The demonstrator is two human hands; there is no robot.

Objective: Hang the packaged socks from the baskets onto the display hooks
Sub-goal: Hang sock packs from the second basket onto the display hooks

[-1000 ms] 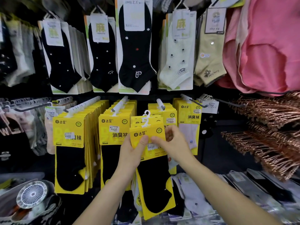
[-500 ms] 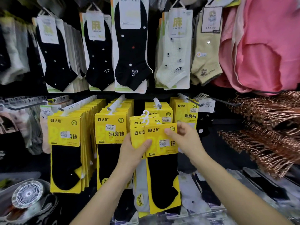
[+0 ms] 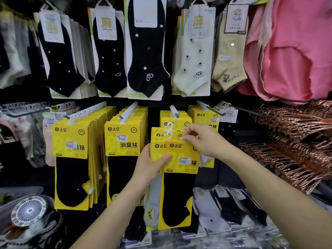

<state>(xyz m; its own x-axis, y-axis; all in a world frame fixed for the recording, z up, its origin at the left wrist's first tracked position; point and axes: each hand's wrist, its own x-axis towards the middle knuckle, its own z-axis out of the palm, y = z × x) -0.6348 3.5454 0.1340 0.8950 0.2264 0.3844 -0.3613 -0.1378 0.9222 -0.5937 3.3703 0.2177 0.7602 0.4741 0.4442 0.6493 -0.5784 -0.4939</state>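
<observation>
So the left hand [image 3: 150, 164] grips the sock packs [image 3: 158, 151] upright, thumb across the front. The right hand [image 3: 204, 141] fingers [image 3: 188, 136] pinch the front pack [image 3: 181, 159] by its top edge. The hook [image 3: 173, 111] sits just above them, so the right hand's closer.

The held sock packs [image 3: 181, 157] hide most of the left hand [image 3: 149, 166]; far-left socks [image 3: 14, 51] are blurred.

A matte black display wall [image 3: 153, 114] is sitting dark behind everything. Up at the right, soft pink fabric garments [image 3: 296, 51] are hanging in folds, and below them copper-coloured wire hangers [image 3: 296, 141] are bristling outward. Lower left, a round white spoked fan in clear wrap [image 3: 29, 211] is catching the light.
</observation>
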